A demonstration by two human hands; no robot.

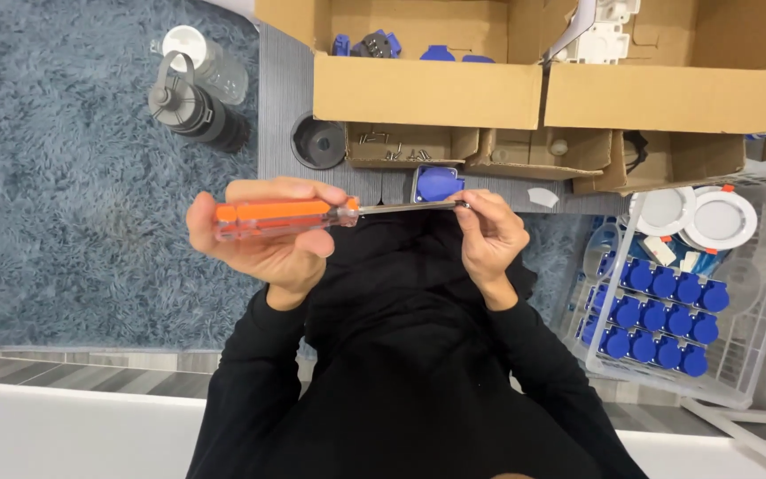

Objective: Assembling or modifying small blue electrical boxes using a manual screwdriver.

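Screwdriver (pixel 312 212) lay level across mid-frame, orange handle left, shaft running right. Left hand (pixel 268 235) was wrapped firmly round the handle. Right hand (pixel 489 235) pinched the shaft tip between thumb and fingers, apparently steadying something small there, maybe a screw; too small to confirm.

Judgement on doing this well: keep the shaft horizontal, hold the handle still and let the right fingers do the fine work at the tip. Small hardware would drop into the dark lap or the shag rug (pixel 73 204) and be hard to find, so working over the small open box (pixel 401 146) above centre, where loose metal bits lay, looked safer.

Blue socket part (pixel 436 184) sat just above the tip, partly behind the shaft and fingers; touching or apart, could not tell.

Surroundings: large cardboard boxes (pixel 427 89) across the top, holding blue and white parts. White wire basket (pixel 755 355) at right held rows of blue caps (pixel 658 315), with round white discs (pixel 720 219) above them. Dark bottle (pixel 192 106) lay upper left on the rug, a clear white-lidded one just behind it.

Hidden or unclear: tip of the blade was covered by fingers. Basket ran off the right edge. Box contents at top were cropped. Black sleeves and torso blanked the lower centre.
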